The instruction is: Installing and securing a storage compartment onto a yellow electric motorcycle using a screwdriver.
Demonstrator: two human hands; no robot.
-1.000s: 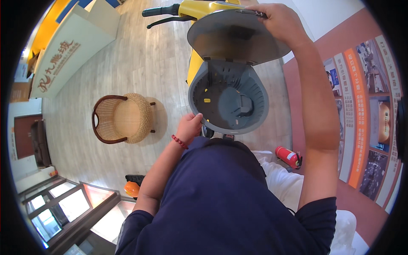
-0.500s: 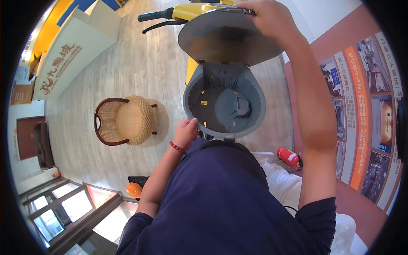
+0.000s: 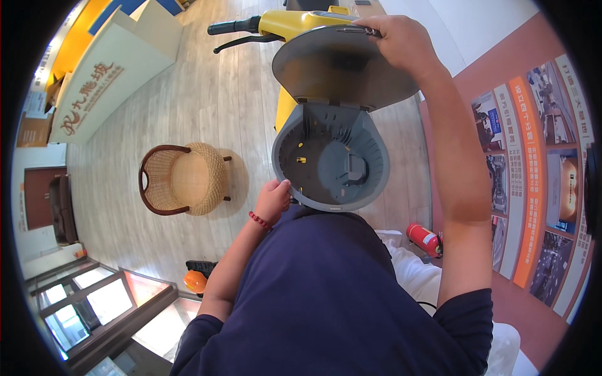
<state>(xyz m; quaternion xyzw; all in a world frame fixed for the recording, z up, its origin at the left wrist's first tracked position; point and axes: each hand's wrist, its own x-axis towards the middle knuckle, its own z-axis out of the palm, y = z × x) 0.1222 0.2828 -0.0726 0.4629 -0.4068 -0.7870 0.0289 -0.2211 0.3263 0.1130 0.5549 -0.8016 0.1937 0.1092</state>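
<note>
A yellow scooter [image 3: 282, 22] with a black handlebar grip [image 3: 229, 28] stands ahead of me, carrying a grey plastic basket [image 3: 375, 153] at my waist. Small yellow pieces and a moulded block show inside it. Its dark oval lid [image 3: 332, 69] is raised on a hinge at the far rim. My right hand [image 3: 398, 42] is closed on the lid's upper right edge, by a metal latch. My left hand [image 3: 274, 197] grips the basket's near left rim, fingers curled over it, a red bead bracelet on that wrist.
A rattan chair [image 3: 188, 175] stands to the left. Behind it are a white counter [image 3: 106, 75] and a dark sofa [image 3: 61, 210]. A red fire extinguisher [image 3: 421, 237] and a wall display panel [image 3: 523, 188] are on the right. An orange helmet [image 3: 194, 281] lies low on the left.
The basket has shifted slightly down the picture, nearer my body, and my left hand with it. The lid and my right hand shifted a little left and down. Both grips look unchanged.
</note>
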